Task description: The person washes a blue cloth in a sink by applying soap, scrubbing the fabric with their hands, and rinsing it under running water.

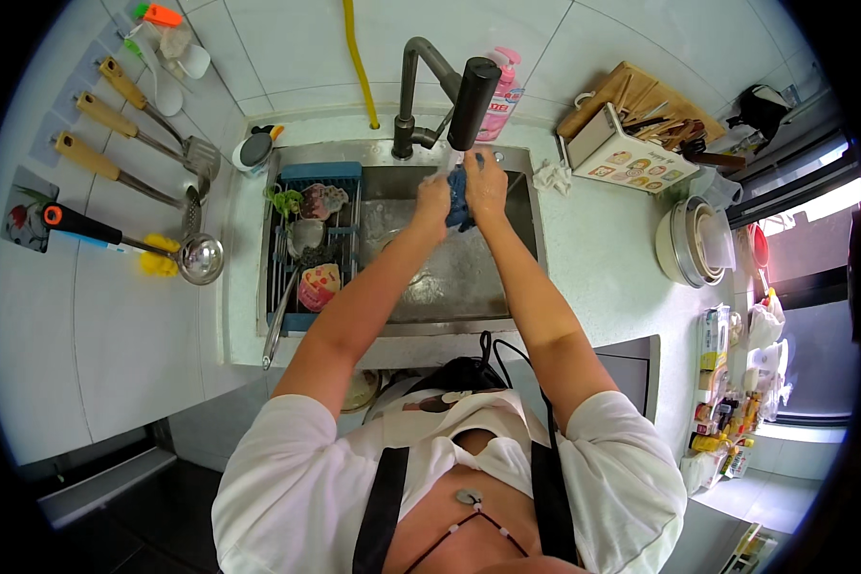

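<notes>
Both hands are over the metal sink, under the black-headed faucet. A dark blue cloth is bunched between them. My left hand closes on the cloth's left side, and my right hand grips its right side from above. Water seems to fall from the faucet head onto the hands. Shallow water covers the sink bottom, where the rim of a round thing shows partly behind my left forearm. A blue drying rack on the sink's left side holds leafy greens and several wrapped or bagged pieces.
A pink pump bottle stands behind the faucet. Right of the sink are a crumpled white cloth, a utensil holder and stacked bowls. Ladles and turners hang on the left wall, a soup ladle among them. A long metal handle juts over the counter's front edge.
</notes>
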### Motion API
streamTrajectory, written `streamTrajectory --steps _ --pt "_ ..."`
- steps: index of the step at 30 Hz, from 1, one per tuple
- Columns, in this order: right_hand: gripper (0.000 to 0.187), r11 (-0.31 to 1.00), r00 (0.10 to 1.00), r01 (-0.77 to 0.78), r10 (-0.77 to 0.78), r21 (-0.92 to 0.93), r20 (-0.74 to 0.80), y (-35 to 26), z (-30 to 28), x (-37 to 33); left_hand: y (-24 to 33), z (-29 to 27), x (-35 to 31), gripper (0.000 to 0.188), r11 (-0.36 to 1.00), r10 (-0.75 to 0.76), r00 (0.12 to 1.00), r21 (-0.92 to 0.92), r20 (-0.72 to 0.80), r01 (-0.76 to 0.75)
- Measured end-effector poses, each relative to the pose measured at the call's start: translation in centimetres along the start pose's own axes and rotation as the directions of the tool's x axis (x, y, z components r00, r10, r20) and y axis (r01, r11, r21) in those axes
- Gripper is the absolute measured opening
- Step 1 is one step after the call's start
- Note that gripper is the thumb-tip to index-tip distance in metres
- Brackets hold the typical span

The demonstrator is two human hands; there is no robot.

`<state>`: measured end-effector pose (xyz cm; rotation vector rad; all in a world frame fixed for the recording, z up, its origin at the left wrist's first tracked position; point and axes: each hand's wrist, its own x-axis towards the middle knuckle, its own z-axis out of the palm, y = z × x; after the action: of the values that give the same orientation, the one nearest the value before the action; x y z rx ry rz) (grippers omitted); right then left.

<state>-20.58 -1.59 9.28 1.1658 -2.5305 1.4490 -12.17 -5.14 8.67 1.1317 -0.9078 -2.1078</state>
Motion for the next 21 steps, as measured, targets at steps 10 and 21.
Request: streamTrajectory --steps 10,21 --pt "0.047 0.985 0.816 0.145 -0.173 0.094 0.552 2.4 -6.0 0.6 3.5 -6.7 3.6 0.03 0.931 0.319 0.942 0.155 0.104 -0.332" --pt "0.035 0.975 0.856 -0.073 -0.046 0.209 0.515 4.0 -3.7 1.0 2.8 -6.8 0.5 0.023 0.962 0.271 0.952 -0.086 0.143 -0.26"
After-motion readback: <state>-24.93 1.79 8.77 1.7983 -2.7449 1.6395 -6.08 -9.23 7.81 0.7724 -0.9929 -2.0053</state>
